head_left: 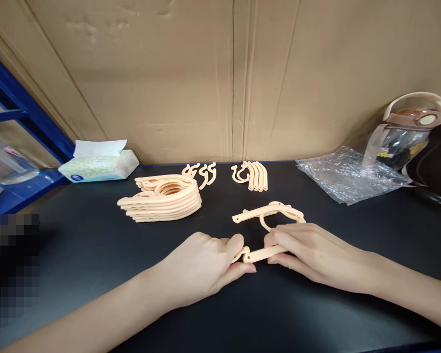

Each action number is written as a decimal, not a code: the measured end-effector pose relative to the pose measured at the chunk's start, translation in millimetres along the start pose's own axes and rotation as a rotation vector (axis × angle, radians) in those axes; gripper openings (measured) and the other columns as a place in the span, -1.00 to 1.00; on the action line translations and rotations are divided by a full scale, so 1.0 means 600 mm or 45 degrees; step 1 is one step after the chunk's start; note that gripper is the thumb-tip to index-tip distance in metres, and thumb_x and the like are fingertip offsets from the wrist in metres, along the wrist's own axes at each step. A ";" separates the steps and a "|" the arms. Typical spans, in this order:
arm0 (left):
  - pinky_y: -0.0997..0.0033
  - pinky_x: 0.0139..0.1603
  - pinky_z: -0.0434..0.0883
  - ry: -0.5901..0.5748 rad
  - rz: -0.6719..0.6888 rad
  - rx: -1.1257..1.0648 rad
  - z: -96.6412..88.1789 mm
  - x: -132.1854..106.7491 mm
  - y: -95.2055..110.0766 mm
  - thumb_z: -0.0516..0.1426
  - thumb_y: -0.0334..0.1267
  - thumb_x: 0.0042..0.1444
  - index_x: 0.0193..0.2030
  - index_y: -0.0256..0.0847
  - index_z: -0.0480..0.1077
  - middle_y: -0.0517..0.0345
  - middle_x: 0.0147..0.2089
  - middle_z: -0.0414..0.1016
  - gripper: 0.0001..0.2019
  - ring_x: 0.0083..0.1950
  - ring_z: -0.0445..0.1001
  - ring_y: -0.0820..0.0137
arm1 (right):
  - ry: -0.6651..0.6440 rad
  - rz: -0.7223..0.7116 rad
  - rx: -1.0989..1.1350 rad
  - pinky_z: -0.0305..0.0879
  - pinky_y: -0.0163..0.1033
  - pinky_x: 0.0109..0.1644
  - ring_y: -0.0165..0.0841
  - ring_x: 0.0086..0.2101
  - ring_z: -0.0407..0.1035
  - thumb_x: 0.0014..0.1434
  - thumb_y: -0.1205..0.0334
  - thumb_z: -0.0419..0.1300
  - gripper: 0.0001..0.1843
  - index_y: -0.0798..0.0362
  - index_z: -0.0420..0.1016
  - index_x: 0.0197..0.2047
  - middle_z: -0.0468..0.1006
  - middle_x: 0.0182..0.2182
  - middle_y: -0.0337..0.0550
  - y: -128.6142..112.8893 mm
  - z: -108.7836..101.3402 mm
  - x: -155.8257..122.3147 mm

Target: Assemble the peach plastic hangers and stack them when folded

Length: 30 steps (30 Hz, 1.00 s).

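Above the black tabletop, my left hand [213,262] pinches a small cream plastic hook [239,255], mostly covered by the fingers. My right hand [308,250] is closed on a cream hanger arm [260,253], whose holed end meets the hook between the two hands. Whether the two pieces are joined I cannot tell. Just beyond my right hand lie further cream folding-hanger parts [268,211], partly hidden by its fingers. To the left sits a stack of folded cream hangers [165,208].
Loose hooks [208,175] and several curved hanger arms [257,176] lie near the back edge. A tissue pack [99,165] stands at the back left. Clear plastic wrapping [347,176] and a drinking bottle [404,137] are at the right. Cardboard [183,88] forms the back wall.
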<state>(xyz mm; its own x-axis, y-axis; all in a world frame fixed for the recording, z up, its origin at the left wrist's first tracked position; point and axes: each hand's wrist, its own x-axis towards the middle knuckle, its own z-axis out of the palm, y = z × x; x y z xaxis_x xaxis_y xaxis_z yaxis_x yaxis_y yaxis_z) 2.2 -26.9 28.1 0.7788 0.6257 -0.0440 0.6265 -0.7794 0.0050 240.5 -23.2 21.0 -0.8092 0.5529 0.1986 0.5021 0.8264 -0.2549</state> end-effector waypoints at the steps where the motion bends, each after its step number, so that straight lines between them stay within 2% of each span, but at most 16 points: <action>1: 0.41 -0.60 0.01 0.003 0.003 -0.006 0.001 0.000 0.000 -0.10 -0.05 0.39 -0.32 -0.16 0.10 0.25 -0.48 0.46 -0.71 -0.55 0.48 0.33 | -0.001 -0.002 0.002 0.15 -0.31 -0.39 -0.43 -0.47 0.25 0.38 0.29 -0.05 -0.85 0.02 0.20 -0.28 0.38 -0.42 -0.26 0.000 0.000 0.000; 18: 0.41 -0.61 -0.01 -0.048 -0.010 0.034 -0.003 -0.001 0.002 -0.09 -0.06 0.39 -0.32 -0.17 0.12 0.22 -0.49 0.48 -0.70 -0.54 0.50 0.32 | -0.015 0.003 0.014 0.19 -0.31 -0.37 -0.42 -0.45 0.29 0.38 0.29 -0.03 -0.87 0.03 0.24 -0.25 0.41 -0.40 -0.25 0.000 0.000 -0.001; 30: 0.43 -0.60 0.03 -0.058 0.002 -0.063 -0.009 -0.001 0.004 -0.01 -0.08 0.35 -0.36 -0.17 0.14 0.28 -0.52 0.43 -0.71 -0.57 0.44 0.38 | 0.026 -0.062 -0.012 0.17 -0.32 -0.37 -0.42 -0.44 0.28 0.39 0.28 -0.05 -0.84 0.05 0.27 -0.25 0.41 -0.42 -0.23 0.003 0.001 -0.001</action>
<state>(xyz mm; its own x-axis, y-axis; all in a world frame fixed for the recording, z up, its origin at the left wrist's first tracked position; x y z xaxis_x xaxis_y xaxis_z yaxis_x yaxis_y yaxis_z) 3.3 -28.9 33.4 0.7782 0.6215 -0.0897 0.6269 -0.7772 0.0541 241.7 -22.5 19.7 -0.8264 0.5139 0.2299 0.4651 0.8533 -0.2355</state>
